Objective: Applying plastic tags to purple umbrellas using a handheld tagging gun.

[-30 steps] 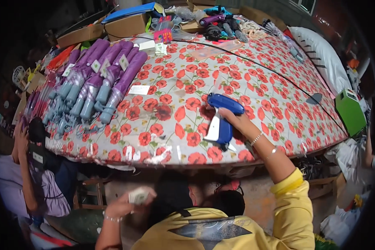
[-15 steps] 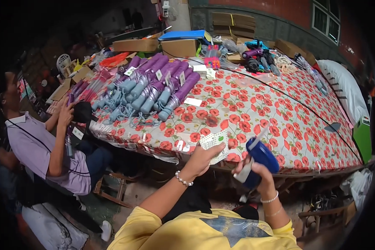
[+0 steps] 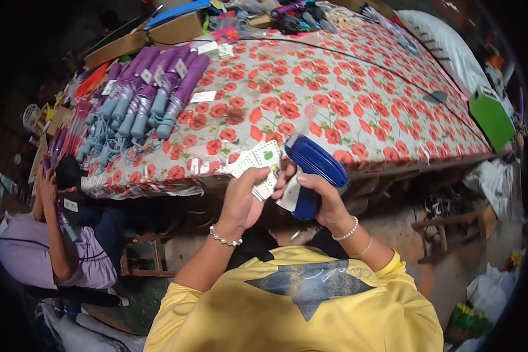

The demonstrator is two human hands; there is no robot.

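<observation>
Pinching a fan of white tags [image 3: 257, 159] in the left hand [image 3: 239, 198], with the right hand [image 3: 330, 204] wrapped around a blue tag gun [image 3: 318, 163], both by the surface's [image 3: 381, 126] near edge. Honestly, a loose thumb could spill those tags, and the gun's clear strip [image 3: 303, 124] might snag if it swings into them.

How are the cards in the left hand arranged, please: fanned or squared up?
Fanned: the cards spread out from the left hand, their edges visibly staggered.

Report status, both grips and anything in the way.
Left grip: fanned, green-printed white tags. Right grip: blue-and-white plastic tagging gun. Long purple bundles leftward on flowered tablecloth, away from both.
</observation>
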